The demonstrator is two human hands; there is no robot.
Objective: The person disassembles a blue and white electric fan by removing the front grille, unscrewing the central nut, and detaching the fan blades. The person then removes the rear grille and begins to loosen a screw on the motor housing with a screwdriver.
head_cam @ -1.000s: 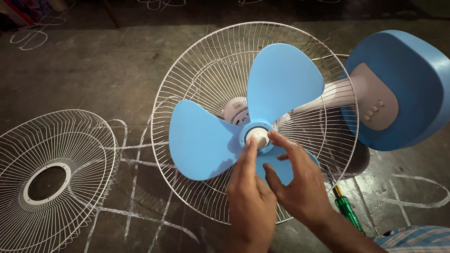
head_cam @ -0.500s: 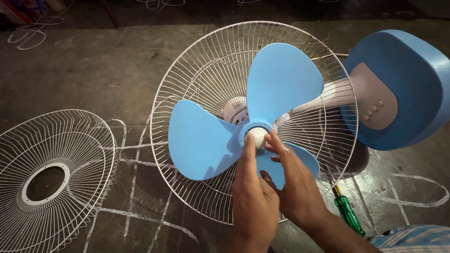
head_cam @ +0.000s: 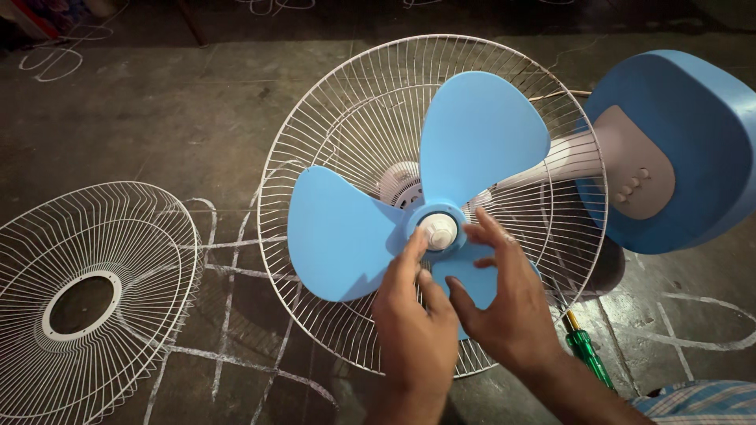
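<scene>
While both hands work at the middle of the fan, nothing is actually held: the left hand (head_cam: 413, 327) has its forefinger stretched up so the tip touches the rim of the white cap (head_cam: 439, 230), and the right hand (head_cam: 508, 311) lies spread over the lowest blade (head_cam: 472, 283), its fingers loose and apart, just beside the cap on the other side. Neither grip is closed on anything (fingertips only, no pinch round the cap that I can see).

From the head view, the cap sits in the blue hub (head_cam: 437, 216) where the three blades meet, in front of the rear guard (head_cam: 339, 134), which lies tilted on the floor (head_cam: 157, 110) with the blue base (head_cam: 693, 134) off to the right. The front guard (head_cam: 87, 299) lies flat, well apart to the left, and a green screwdriver (head_cam: 587, 354) pokes out just under the right wrist.

Risks, as I judge them: with only fingertips on it, the cap can slip, and the blades turn freely, so a push on the cap may just spin the rotor rather than the cap. The right palm pressing on one blade could bend or crack the thin plastic. The fan rests on its guard and stem, so a hard sideways push may rock it. The screwdriver is close by the forearm and could be knocked or rolled away.
</scene>
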